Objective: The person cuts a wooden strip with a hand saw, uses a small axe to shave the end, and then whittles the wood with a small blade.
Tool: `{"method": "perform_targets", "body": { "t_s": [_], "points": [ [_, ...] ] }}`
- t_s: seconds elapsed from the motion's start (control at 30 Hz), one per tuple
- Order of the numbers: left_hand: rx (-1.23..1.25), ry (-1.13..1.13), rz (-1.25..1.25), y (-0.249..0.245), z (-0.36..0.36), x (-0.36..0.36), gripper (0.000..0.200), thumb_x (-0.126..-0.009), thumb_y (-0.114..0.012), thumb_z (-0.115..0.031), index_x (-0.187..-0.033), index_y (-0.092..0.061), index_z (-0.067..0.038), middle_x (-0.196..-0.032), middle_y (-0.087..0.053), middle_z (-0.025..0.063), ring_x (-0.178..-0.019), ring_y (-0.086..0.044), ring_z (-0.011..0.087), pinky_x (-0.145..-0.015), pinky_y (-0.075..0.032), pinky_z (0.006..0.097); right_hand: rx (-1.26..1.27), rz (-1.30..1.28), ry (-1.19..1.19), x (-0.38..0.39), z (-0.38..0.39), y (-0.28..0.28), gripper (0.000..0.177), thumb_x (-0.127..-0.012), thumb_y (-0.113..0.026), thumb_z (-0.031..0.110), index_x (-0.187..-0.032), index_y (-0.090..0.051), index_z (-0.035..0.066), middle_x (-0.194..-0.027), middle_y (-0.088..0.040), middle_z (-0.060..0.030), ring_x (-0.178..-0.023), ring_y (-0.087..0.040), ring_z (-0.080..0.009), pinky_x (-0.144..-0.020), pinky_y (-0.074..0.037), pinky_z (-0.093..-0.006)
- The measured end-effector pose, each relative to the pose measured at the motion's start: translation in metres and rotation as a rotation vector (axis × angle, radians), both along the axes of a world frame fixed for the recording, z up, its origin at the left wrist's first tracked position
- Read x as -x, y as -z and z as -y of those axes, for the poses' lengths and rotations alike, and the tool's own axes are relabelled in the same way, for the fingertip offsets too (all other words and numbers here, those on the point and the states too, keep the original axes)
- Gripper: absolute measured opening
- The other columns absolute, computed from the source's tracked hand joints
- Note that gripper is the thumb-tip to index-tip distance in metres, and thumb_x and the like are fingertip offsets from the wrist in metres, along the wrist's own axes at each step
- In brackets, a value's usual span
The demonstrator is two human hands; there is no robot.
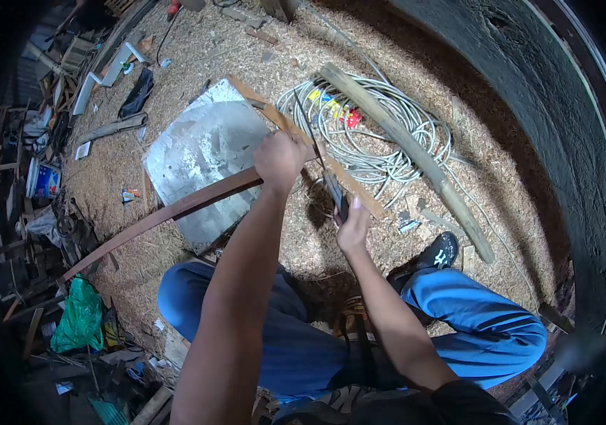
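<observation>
My left hand point(279, 160) is closed round the end part of a long reddish wooden strip point(200, 199), which reaches down to the lower left. A lighter wooden piece point(349, 181) lies crosswise under and beyond it, over a grey metal sheet point(200, 145). In my right hand point(353, 225) is the dark handle of a long-bladed tool that looks like a saw point(318, 147). Its thin blade points up and away, beside the strip's end near my left fist. Whether the blade touches the wood cannot be made out.
A coil of pale cable point(418, 134) lies beyond, with a long round pole point(409, 147) across it. A green plastic bag point(78, 316) and scrap wood stand at the left. A curved dark wall point(529, 78) rises at the right. Wood shavings cover the floor.
</observation>
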State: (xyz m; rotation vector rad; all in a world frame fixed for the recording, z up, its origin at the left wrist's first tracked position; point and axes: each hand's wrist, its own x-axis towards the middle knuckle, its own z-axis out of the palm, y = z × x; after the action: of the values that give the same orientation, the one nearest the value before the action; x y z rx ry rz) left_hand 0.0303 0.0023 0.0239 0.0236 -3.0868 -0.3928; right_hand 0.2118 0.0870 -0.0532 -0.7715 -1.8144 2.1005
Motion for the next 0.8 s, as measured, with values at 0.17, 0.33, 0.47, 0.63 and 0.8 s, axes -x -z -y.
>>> {"method": "perform_targets", "body": {
  "t_s": [0.17,0.33,0.47,0.63,0.8],
  "points": [
    [0.001,0.029,0.062,-0.004,0.000,0.002,0.032,-0.085,-0.059,-0.031,-0.080,-0.074,-0.002,-0.082,-0.071,0.0220,-0.077,-0.071,0.0381,-0.074,-0.056,0.0460,-0.262,-0.026,-0.064,-0.103,0.005,-0.003,0.039,-0.100,-0.041,0.019,-0.110,-0.064,-0.010,-0.063,-0.053,-0.0103,-0.057,-0.051,-0.0202,-0.055,-0.037,-0.0373],
    [-0.009,0.083,0.017,0.008,0.002,0.004,0.031,-0.085,-0.057,-0.029,-0.082,-0.074,-0.003,-0.084,-0.071,0.0215,-0.077,-0.070,0.0387,-0.074,-0.056,0.0468,-0.563,-0.176,0.230,-0.070,0.014,0.013,0.036,-0.102,-0.042,0.020,-0.095,-0.065,-0.007,-0.063,-0.053,-0.0122,-0.056,-0.050,-0.0226,-0.054,-0.037,-0.0372],
    [-0.002,0.066,0.036,0.002,-0.001,0.001,0.033,-0.085,-0.057,-0.030,-0.080,-0.074,-0.002,-0.081,-0.070,0.0224,-0.076,-0.070,0.0391,-0.074,-0.056,0.0471,-0.215,0.023,-0.009,-0.024,-0.008,-0.018,0.038,-0.102,-0.040,0.022,-0.082,-0.060,-0.002,-0.061,-0.050,-0.0141,-0.055,-0.049,-0.0245,-0.055,-0.037,-0.0397],
    [-0.022,0.032,0.018,0.003,0.001,-0.001,0.036,-0.084,-0.059,-0.033,-0.079,-0.074,-0.001,-0.079,-0.070,0.0234,-0.074,-0.070,0.0392,-0.073,-0.056,0.0473,-0.776,-0.151,0.275,-0.070,0.026,0.006,0.035,-0.101,-0.041,0.021,-0.081,-0.057,-0.003,-0.058,-0.041,-0.0125,-0.053,-0.043,-0.0256,-0.055,-0.036,-0.0422],
    [0.006,0.032,0.050,0.004,-0.002,0.002,0.036,-0.085,-0.059,-0.034,-0.081,-0.074,-0.001,-0.080,-0.070,0.0228,-0.076,-0.070,0.0396,-0.073,-0.056,0.0468,-0.308,0.002,0.007,-0.094,0.013,-0.005,0.033,-0.103,-0.042,0.020,-0.079,-0.051,-0.001,-0.061,-0.041,-0.0065,-0.056,-0.040,-0.0172,-0.054,-0.030,-0.0355]
  ]
}}
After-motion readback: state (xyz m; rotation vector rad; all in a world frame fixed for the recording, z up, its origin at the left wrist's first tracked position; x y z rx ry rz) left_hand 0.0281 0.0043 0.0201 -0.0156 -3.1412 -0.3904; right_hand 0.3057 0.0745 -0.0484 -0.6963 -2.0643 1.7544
